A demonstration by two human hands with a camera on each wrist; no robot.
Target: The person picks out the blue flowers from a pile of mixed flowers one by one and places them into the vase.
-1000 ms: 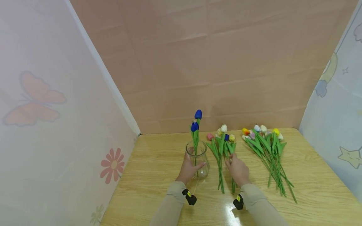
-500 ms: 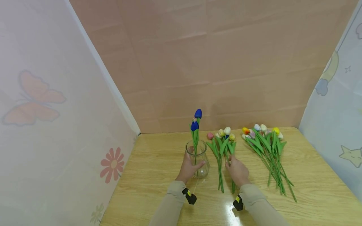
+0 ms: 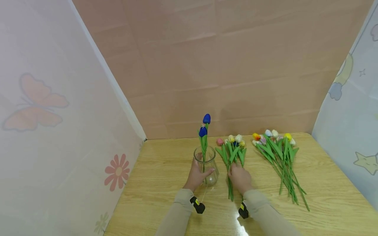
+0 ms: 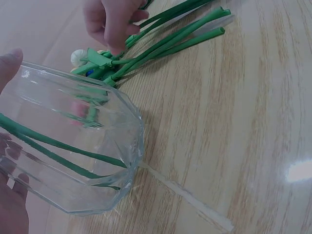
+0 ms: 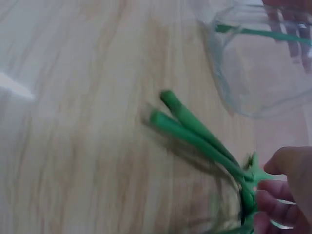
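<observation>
My left hand (image 3: pixel 197 175) grips a clear glass vase (image 3: pixel 213 175) from its left side, the thumb lying across the front. Two blue tulips (image 3: pixel 202 131) stand in the vase, their green stems (image 4: pixel 63 146) slanting down to its base in the left wrist view. My right hand (image 3: pixel 240 178) is over the stems of a small bunch of tulips (image 3: pixel 234 154) just right of the vase. In the right wrist view its curled fingers (image 5: pixel 273 202) and thumb meet the green leaves and stems, but blur hides whether they pinch one. A white tulip (image 3: pixel 238 138) tops this bunch, near a pink tulip (image 3: pixel 220 142).
Farther right lies a larger bunch of mixed tulips (image 3: pixel 279 157), stems toward me. A pale strip (image 4: pixel 190 197) lies on the wooden table (image 3: pixel 159 170) by the vase's base. A brown backdrop (image 3: pixel 189 82) closes the far side, with printed sheets at both sides.
My right hand has moved left from the right-hand stems of the small bunch to its middle-left stems. The white tulip's head has shifted right and slightly nearer. My left hand and vase stay put.
</observation>
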